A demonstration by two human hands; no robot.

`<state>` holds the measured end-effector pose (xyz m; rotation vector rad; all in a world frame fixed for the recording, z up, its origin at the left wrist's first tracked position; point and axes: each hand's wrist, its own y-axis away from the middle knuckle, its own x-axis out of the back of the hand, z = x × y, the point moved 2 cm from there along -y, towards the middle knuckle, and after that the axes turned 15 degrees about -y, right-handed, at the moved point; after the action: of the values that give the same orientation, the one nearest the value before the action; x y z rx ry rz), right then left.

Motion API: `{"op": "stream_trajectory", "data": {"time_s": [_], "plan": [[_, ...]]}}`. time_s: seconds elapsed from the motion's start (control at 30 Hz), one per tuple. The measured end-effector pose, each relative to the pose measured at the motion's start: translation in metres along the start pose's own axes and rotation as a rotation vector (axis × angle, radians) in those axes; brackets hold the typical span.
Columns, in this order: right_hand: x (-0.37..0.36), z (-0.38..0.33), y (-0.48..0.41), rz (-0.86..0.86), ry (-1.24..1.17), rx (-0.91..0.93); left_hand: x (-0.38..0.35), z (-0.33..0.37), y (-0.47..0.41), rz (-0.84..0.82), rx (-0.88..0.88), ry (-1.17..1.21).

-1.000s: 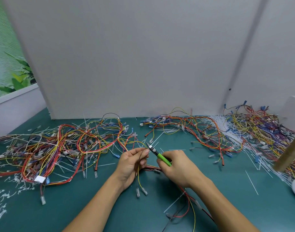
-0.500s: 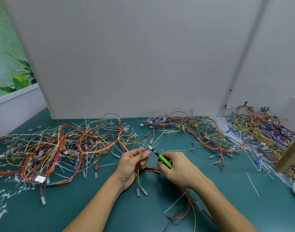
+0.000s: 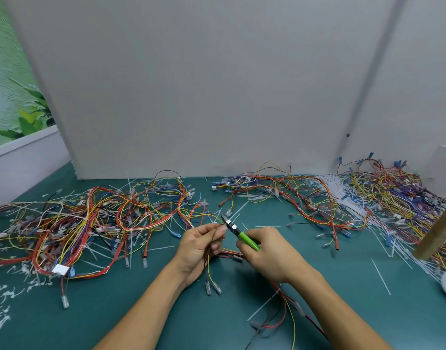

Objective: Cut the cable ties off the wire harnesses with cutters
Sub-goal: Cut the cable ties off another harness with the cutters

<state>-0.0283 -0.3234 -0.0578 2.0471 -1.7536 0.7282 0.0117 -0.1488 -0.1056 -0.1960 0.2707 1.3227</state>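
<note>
Harness wires (image 3: 208, 270) pinched in left fingers (image 3: 220, 229); cutters (image 3: 243, 237) clamped in right fingers (image 3: 242, 248), tips adjacent.

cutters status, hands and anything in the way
Left hand pinches harness wires. Right hand grips green cutters, tip at left fingertips. Left heap, right heap lie apart from hands.

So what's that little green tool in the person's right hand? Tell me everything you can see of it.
It is a small pair of cutters: bright green handles that look like plastic, a black head with a white patch, and a short grey metal tip. The right hand grips the handles, which its fingers partly hide. The tool is tilted, tip pointing up and left toward the thin wires that the left hand pinches. Whether the tip touches them is too small to tell.
</note>
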Motion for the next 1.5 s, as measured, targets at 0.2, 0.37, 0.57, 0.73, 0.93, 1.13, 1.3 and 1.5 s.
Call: {"op": "stream_trajectory", "data": {"time_s": [0.2,0.37,0.57,0.73,0.93,1.13,1.3,1.5], "plan": [[-0.0028,0.0002,0.0008,0.019,0.011,0.032,-0.0001,0.0012,-0.0005,0.009,0.007,0.014],[-0.0022,-0.0012,0.0010,0.022,0.023,0.049,-0.0013,0.0021,-0.0003,0.011,0.007,0.008],[-0.0041,-0.0006,0.0019,0.019,0.021,0.029,-0.0024,0.0029,0.0004,0.018,0.002,0.000],[-0.0048,-0.0020,0.0021,0.016,0.000,0.021,-0.0009,0.0021,-0.0006,0.019,0.001,0.001],[-0.0029,-0.0040,0.0030,-0.023,-0.021,0.002,0.0001,0.0005,-0.0010,0.018,0.007,-0.001],[-0.0023,-0.0021,0.0012,0.009,-0.001,0.020,0.0000,0.0020,-0.0001,0.015,0.019,0.011],[-0.0021,-0.0019,0.0009,0.005,0.013,0.028,-0.0005,0.0034,-0.0001,0.016,0.019,0.011],[-0.0024,-0.0008,0.0012,-0.001,0.018,0.025,-0.0015,0.0043,0.0011,0.012,0.015,0.006]]}}
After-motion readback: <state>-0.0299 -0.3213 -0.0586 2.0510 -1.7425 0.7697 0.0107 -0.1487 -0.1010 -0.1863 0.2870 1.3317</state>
